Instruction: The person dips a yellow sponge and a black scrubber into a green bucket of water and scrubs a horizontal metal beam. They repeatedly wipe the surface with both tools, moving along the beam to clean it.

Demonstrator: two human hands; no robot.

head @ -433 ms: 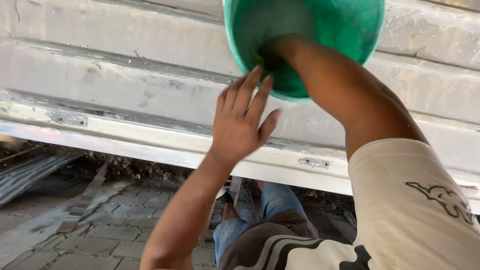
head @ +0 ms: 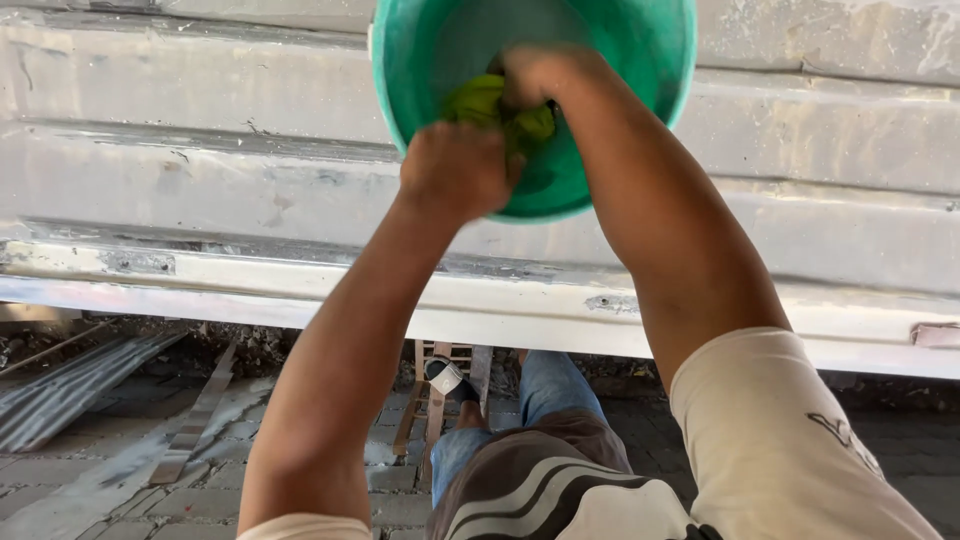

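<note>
A green plastic bucket (head: 640,60) sits on the white panel in front of me, its mouth facing up at the camera. Inside it lies a wet yellow-green cloth (head: 478,102). My right hand (head: 535,75) reaches into the bucket and grips the cloth from the far side. My left hand (head: 455,170) is closed in a fist on the near end of the same cloth, over the bucket's lower rim. Both hands are bunched together around the cloth.
A wide, worn white painted panel (head: 200,180) with ridges spans the view at chest height. Below it are grey paving bricks (head: 90,490), corrugated metal sheets (head: 60,390) at the left, a small wooden stool (head: 440,400) and my jeans and sandal.
My left hand, open with fingers spread beside the bucket before, has moved up into the bucket and closed on the cloth. The cloth is now visible between both hands.
</note>
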